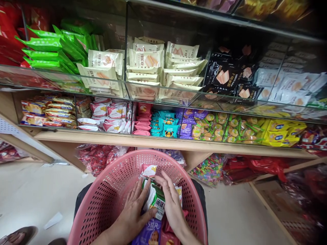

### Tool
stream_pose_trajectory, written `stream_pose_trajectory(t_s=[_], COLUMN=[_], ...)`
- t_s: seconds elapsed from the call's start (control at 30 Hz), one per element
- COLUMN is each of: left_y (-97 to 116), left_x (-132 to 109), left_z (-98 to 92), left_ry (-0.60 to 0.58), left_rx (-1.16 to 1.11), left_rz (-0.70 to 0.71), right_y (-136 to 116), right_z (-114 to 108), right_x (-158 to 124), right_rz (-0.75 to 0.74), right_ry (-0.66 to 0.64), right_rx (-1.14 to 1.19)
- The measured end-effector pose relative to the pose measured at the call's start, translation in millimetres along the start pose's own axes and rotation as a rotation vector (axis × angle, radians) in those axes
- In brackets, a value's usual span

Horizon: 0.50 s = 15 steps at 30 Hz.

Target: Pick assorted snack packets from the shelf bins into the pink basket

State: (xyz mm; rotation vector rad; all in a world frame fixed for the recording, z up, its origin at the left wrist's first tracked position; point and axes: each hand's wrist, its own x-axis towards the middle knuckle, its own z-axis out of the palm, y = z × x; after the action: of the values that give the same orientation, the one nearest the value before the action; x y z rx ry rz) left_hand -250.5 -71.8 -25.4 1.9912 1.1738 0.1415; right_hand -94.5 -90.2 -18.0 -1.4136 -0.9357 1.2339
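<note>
Both hands are inside a pink perforated plastic basket (102,190), over packaged snacks. My left hand (133,211) lies with fingers stretched out along the left side of a green-and-white snack packet (159,204), its thumb resting across the packet's lower part. On the other side, my right hand (171,200) has its fingers extended beside the same packet, not wrapped round it. A white-and-pink packet (149,170) sits just beyond the fingertips. Below the hands are a purple cookie packet (150,233) and red packets (170,238), partly hidden by my right wrist.
Shelves with clear dividers stand ahead, holding green packets (51,51), cream cake packets (145,61), black packets (224,76) and yellow packets (278,131). A wooden ledge (102,137) runs just behind the basket. Bagged candies (209,168) lie beneath. Another person's foot (19,236) shows lower left.
</note>
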Motion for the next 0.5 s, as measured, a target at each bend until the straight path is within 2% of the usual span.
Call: stream_pose_trajectory(t_s=[0.13, 0.27, 0.4, 0.5], left_y=[-2, -6, -10, -10], left_x=[-1, -1, 0, -1], left_z=[-1.0, -2.8, -3.7, -4.7], left_ry=[0.005, 0.036, 0.038, 0.027], left_rx=[-0.009, -0.067, -0.128, -0.161], left_rz=[0.015, 0.037, 0.043, 0.031], right_y=[0, 21, 53, 68], right_z=[-7, -12, 0, 13], right_x=[-12, -40, -64, -69], right_rz=[0.025, 0.089, 0.104, 0.151], right_ry=[0.156, 0.264, 0.297, 0.265], right_rx=[-0.018, 0.054, 0.21, 0.213])
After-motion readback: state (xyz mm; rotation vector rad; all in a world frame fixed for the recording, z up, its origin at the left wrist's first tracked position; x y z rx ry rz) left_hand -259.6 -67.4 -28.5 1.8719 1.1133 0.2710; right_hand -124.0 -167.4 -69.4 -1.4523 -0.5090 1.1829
